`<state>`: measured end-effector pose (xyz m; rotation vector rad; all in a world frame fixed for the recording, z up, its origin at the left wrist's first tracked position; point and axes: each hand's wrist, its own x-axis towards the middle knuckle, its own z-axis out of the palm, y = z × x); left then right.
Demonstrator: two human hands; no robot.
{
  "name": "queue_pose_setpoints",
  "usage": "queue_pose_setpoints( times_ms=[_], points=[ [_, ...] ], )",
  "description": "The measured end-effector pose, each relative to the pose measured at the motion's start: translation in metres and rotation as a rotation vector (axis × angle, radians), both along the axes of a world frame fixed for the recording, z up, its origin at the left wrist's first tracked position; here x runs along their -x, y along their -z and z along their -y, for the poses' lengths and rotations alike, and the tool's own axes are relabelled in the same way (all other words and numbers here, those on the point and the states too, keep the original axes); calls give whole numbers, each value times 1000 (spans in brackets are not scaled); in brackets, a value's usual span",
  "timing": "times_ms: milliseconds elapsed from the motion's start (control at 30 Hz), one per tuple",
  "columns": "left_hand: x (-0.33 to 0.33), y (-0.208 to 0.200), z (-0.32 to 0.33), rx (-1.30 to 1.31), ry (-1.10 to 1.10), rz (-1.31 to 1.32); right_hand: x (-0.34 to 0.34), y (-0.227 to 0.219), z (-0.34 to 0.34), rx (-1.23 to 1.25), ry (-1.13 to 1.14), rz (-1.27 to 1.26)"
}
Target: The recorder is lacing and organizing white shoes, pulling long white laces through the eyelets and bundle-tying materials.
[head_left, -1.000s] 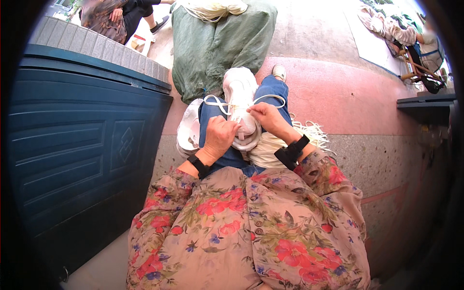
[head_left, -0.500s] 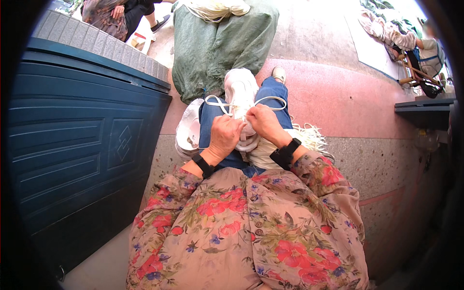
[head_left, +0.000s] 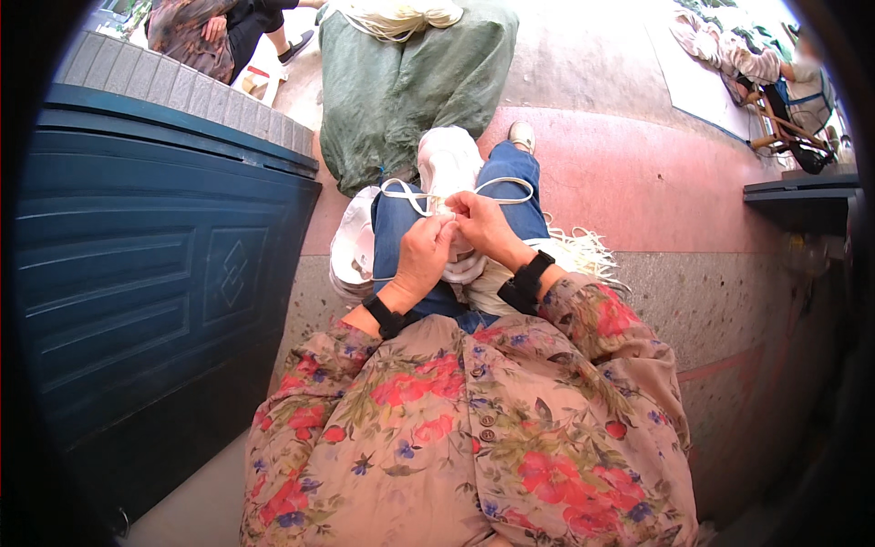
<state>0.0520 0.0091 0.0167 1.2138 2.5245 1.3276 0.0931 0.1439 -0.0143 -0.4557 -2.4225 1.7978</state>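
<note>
A white shoe [head_left: 448,157] lies across my lap with its toe pointing away. White shoelace [head_left: 507,186] loops out on both sides of its tongue. My left hand [head_left: 423,252] is closed in a pinch at the shoe's lacing, its thumb and forefinger pressed together. Across from it, my right hand [head_left: 481,222] pinches at the same spot, fingertips almost touching the left ones. Between them the fingers hide the eyelets and most of the lace they grip. Each wrist wears a black strap.
A big green sack [head_left: 410,91] stands ahead, with a bundle of white laces [head_left: 401,16] on top. Another white shoe [head_left: 354,244] is left of my leg. Loose white laces [head_left: 583,253] hang at my right. A blue panelled door [head_left: 137,264] stands left; two people sit farther off.
My right hand has shifted slightly left and closer to my left hand, so the fingertips now nearly meet over the lacing. The whole view has moved a little.
</note>
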Motion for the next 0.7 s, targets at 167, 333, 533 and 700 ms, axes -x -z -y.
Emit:
queue_pose_setpoints(
  times_ms=[167,333,533,700],
  points=[
    [30,4,3,28,-164,291,0,6,1,190,61,66],
    [46,9,2,272,85,201,0,2,1,292,73,48],
    [54,9,2,331,216,47,-3,4,-2,442,136,45],
    [78,4,41,518,107,-470,-15,-4,-17,31,124,22]
  ],
)
